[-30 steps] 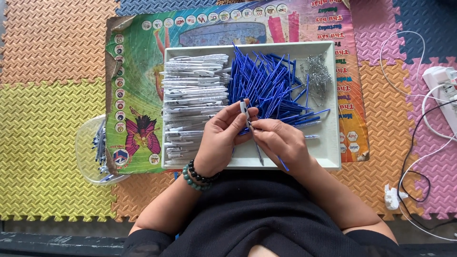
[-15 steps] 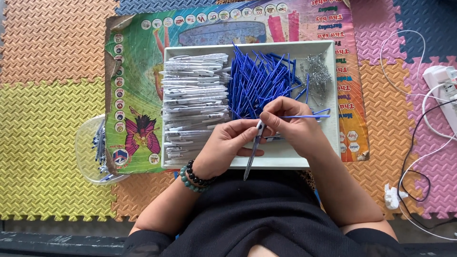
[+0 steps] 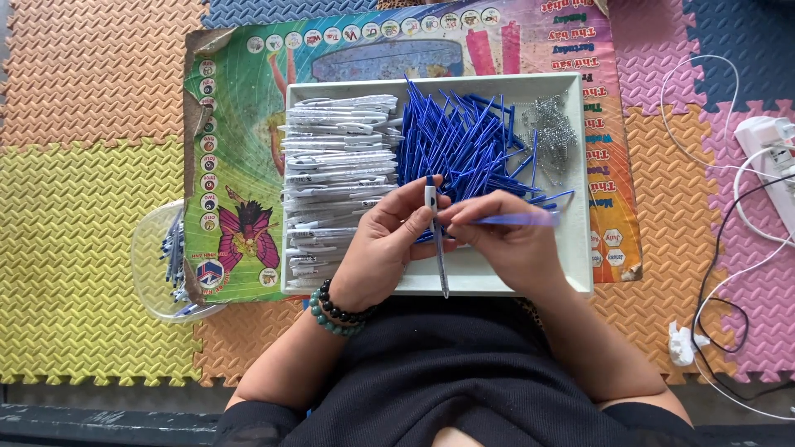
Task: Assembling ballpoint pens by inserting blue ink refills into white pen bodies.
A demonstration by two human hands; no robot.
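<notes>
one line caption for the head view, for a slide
Over a white tray of pen parts, the left hand holds a white pen upright while the right hand holds a blue refill.

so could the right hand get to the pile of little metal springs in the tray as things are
Probably yes. The springs lie uncovered in the tray's far right corner, just beyond the right hand, but its fingers hold a blue refill.
</notes>
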